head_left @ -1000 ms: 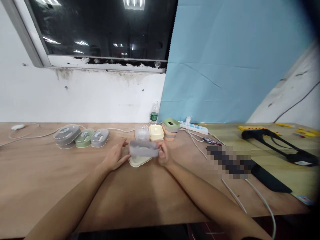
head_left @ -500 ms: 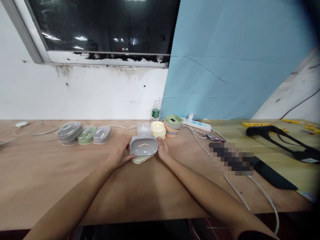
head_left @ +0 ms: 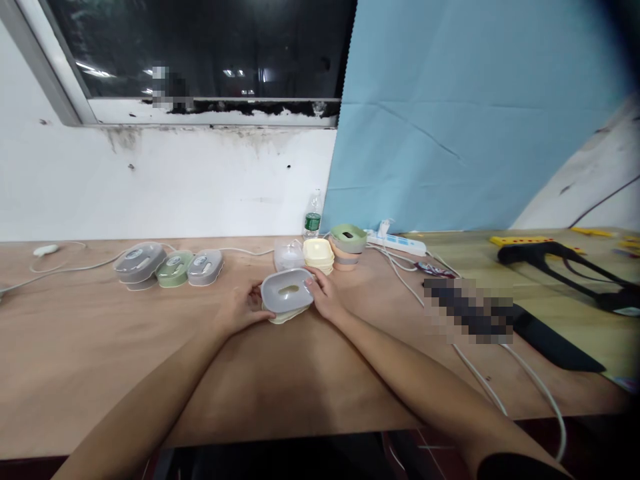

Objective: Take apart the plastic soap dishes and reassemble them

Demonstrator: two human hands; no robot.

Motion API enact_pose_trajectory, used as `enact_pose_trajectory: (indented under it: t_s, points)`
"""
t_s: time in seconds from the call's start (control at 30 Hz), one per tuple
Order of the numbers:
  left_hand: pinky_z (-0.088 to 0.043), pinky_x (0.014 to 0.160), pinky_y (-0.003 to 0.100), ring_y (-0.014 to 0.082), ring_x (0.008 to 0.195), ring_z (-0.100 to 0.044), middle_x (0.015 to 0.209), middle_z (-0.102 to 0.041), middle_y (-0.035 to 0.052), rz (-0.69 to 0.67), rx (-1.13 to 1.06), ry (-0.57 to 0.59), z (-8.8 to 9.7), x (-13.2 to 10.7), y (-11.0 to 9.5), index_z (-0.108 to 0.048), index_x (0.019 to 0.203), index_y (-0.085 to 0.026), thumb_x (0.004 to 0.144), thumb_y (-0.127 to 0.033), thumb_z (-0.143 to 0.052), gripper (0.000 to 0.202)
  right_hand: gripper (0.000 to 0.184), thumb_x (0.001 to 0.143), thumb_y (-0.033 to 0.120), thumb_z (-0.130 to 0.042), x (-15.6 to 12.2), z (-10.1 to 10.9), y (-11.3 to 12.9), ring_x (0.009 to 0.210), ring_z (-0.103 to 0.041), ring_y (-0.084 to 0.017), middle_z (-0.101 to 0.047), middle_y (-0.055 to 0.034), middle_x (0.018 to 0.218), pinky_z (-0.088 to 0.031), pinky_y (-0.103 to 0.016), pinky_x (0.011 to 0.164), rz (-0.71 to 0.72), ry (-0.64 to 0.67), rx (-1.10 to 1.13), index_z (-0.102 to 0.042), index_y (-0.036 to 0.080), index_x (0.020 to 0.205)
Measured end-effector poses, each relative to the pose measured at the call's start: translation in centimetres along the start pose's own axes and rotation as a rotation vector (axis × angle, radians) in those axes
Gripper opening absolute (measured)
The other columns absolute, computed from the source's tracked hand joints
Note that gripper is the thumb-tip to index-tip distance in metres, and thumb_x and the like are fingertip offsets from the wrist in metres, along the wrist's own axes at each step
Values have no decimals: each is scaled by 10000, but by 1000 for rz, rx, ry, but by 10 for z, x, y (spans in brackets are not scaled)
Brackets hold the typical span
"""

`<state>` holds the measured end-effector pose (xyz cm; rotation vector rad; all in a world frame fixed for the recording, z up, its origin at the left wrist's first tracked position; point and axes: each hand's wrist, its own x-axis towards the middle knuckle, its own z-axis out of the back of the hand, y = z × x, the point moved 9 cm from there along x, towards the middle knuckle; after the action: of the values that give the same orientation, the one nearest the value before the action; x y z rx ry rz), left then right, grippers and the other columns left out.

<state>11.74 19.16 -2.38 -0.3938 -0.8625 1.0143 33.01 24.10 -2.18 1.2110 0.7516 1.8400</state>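
Between my hands is a grey rounded plastic shell (head_left: 281, 301), tilted toward me, with a small oval slot in its middle. My left hand (head_left: 247, 308) is closed on its left side, thumb along the near edge. At the right edge my right hand (head_left: 324, 297) grips it, the thumb on the rim. A cream plastic piece (head_left: 289, 316) lies beneath the shell, mostly covered by it. Just behind are clear plastic trays (head_left: 289, 255), a stack of cream trays (head_left: 319, 253) and a stack of shells topped by a green shell (head_left: 349, 237).
On the left stand a grey lidded box (head_left: 139, 262), a green box (head_left: 175, 268) and a smaller grey box (head_left: 205, 267). A bottle (head_left: 313, 217) stands by the wall. To the right are a power strip (head_left: 397, 243), cables, a dark flat object (head_left: 557, 339) and a black frame (head_left: 555, 270).
The grey shell has turned a little in my hands, and its middle now shows as an olive slot, not a pale bar. My right thumb has moved onto its rim. The view has shifted slightly.
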Motion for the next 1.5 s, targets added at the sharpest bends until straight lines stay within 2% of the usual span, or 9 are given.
enact_pose_trajectory:
  t_s: [0.17, 0.23, 0.33, 0.47, 0.7, 0.87, 1.07, 1.3, 1.5]
  points:
    - [-501, 743, 358, 224, 814, -642, 896, -684, 52, -87, 210, 121, 0, -2, -8, -619, 1078, -184, 627, -614, -751, 638, 406, 921, 435, -412, 8, -12, -10, 921, -619, -209, -705, -47, 1024, -455, -305, 808, -46, 134, -49, -664, 194, 1129]
    - [-486, 782, 361, 222, 824, -645, 869, -685, 47, -149, 277, 160, -4, -2, -13, -637, 1019, -190, 656, -629, -722, 577, 395, 922, 420, -408, 10, -16, -15, 891, -625, -207, -716, -43, 999, -448, -298, 782, -75, 206, -142, -690, 195, 1082]
    - [-479, 798, 360, 221, 821, -645, 862, -682, 44, -146, 315, 188, -9, -1, -12, -627, 1082, -194, 681, -645, -691, 607, 391, 917, 427, -418, 12, -17, -21, 764, -622, -195, -727, -46, 868, -412, -268, 664, -116, 270, -340, -726, 186, 937]
    - [-488, 846, 391, 246, 905, -634, 993, -673, 74, -118, 325, 204, -10, -1, -12, -607, 1170, -215, 715, -635, -666, 623, 347, 910, 393, -446, 13, -14, -22, 690, -611, -180, -722, -46, 795, -349, -248, 575, -119, 258, -453, -721, 191, 846]
    - [-459, 980, 425, 279, 1136, -557, 1258, -560, 119, -143, 306, 202, -10, -2, -14, -593, 1220, -224, 766, -574, -651, 577, 279, 884, 384, -512, 15, -7, -22, 704, -612, -188, -720, -68, 823, -348, -255, 571, -74, 173, -455, -710, 189, 864]
    - [-443, 1015, 419, 270, 1168, -555, 1296, -566, 120, -132, 287, 222, -13, -3, -11, -563, 1258, -200, 781, -571, -637, 609, 326, 888, 391, -499, 14, -12, -26, 602, -559, -151, -669, -36, 673, -281, -246, 523, -81, 252, -505, -655, 177, 699]
    - [-436, 1007, 433, 293, 1169, -557, 1290, -582, 120, -101, 314, 245, -12, -3, -11, -572, 1245, -188, 708, -644, -665, 710, 296, 856, 435, -552, 9, -11, -20, 657, -572, -155, -665, -19, 743, -344, -241, 583, -34, 177, -452, -658, 187, 976]
    - [-412, 995, 477, 336, 1171, -544, 1292, -582, 138, -71, 372, 238, -13, -1, -6, -554, 1258, -187, 656, -684, -678, 790, 438, 888, 407, -499, 15, 7, 6, 628, -548, -152, -587, 15, 669, -381, -252, 615, 106, -86, -397, -528, 182, 1262]
    - [-415, 975, 470, 329, 1138, -564, 1255, -606, 128, -73, 391, 239, -15, 0, -4, -550, 1237, -196, 658, -662, -691, 756, 552, 860, 343, -505, 29, 1, 0, 648, -559, -152, -611, 11, 718, -412, -254, 637, 91, -92, -381, -427, 171, 1379]
